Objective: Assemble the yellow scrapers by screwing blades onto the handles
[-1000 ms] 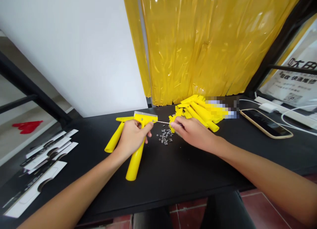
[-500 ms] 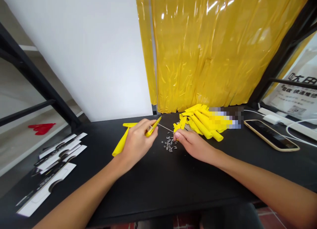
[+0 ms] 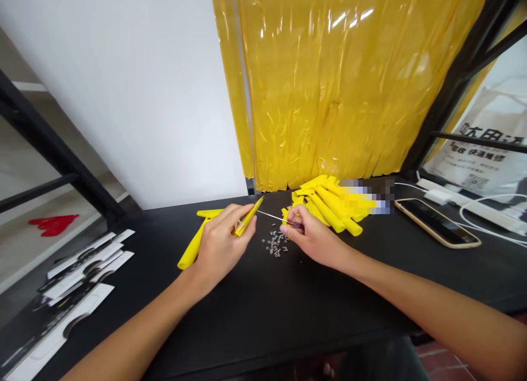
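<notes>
A little heap of screws [image 3: 274, 245] is spread on the black table [image 3: 263, 309]. To the left of the heap, and a bit higher than it, a yellow tool [image 3: 249, 217] is held by the left hand [image 3: 224, 235]; it is gripped between the thumb and the fingers, with its thin edge turned up. Just to the right of the heap, a small screwdriver [image 3: 295, 224] with a dark red handle is held by the right hand [image 3: 312, 234], with the fingers closed around it. Its thin silver rod is pointed left, over the back of the heap, at the yellow tool; whether the tool is touched by the tip cannot be told. Farther left of the heap, a second yellow tool [image 3: 191, 246] is laid on the table and is partly covered by the left hand. Behind the heap and to its right, yellow handles [image 3: 329, 205] are piled up, and one end of the pile is blurred out. Well to the right of the heap, a phone [image 3: 437, 223] is laid flat. Well to the left of it, white and black cartons [image 3: 61, 331] are stacked in a loose row.
</notes>
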Tool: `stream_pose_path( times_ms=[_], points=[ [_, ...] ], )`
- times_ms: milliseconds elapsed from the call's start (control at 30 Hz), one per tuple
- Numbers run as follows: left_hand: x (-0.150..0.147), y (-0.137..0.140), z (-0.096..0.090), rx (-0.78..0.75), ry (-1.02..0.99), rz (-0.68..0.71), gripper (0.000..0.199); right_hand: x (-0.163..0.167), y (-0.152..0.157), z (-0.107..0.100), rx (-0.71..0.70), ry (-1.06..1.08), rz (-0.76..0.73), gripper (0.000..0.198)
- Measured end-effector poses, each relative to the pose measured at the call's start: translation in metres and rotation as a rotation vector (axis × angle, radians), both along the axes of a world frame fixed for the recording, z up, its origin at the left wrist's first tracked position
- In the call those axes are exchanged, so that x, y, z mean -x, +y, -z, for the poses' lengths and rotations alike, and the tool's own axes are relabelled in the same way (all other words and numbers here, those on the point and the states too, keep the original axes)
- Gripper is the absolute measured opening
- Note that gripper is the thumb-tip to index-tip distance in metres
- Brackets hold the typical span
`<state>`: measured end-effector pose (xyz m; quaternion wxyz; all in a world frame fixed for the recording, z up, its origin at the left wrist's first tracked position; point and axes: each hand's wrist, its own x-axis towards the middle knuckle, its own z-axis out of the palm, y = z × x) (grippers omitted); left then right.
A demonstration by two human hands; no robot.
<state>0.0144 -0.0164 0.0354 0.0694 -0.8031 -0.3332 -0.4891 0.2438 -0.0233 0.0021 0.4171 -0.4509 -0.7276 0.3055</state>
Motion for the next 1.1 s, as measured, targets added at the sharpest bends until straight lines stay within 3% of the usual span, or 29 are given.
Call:
stream_pose_path(
  times_ms=[100, 267, 367, 467, 667, 900, 1000, 1100],
  points=[
    [0.0002, 0.0008, -0.0003, -0.014, -0.009, 0.005, 0.021, 0.0, -0.0013, -0.0014, -0.046, -0.042, 0.004, 0.021],
    [0.0008, 0.0013, -0.0002, -0.032, -0.008, 0.025, 0.023, 0.0008, -0.0024, -0.0043, -0.047, -0.047, -0.085, 0.041],
    [0.0011, 0.0017, 0.0014, -0.041, 0.012, 0.039, 0.025, 0.001, -0.0006, -0.0033, -0.033, -0.014, 0.001, 0.025],
    [0.0006, 0.0009, 0.0009, -0.064, 0.006, 0.035, 0.026, -0.0007, 0.0012, -0.004, -0.048, -0.013, 0.049, 0.023],
    [-0.0016, -0.0021, -0.0031, -0.101, -0.047, 0.015, 0.024, -0.0011, -0.0013, -0.0068, -0.027, -0.05, -0.156, 0.042],
    [0.0011, 0.0014, 0.0015, -0.093, 0.001, 0.039, 0.027, 0.0, 0.0004, -0.0035, 0.007, 0.037, 0.03, 0.018],
    [0.0006, 0.0013, -0.0003, -0.102, -0.022, 0.021, 0.027, -0.0018, 0.0001, -0.006, -0.056, -0.02, -0.038, 0.02],
    [-0.0005, 0.0009, -0.0026, -0.098, -0.046, -0.004, 0.024, -0.0016, -0.0027, -0.0083, -0.082, -0.083, -0.16, 0.033]
  ],
)
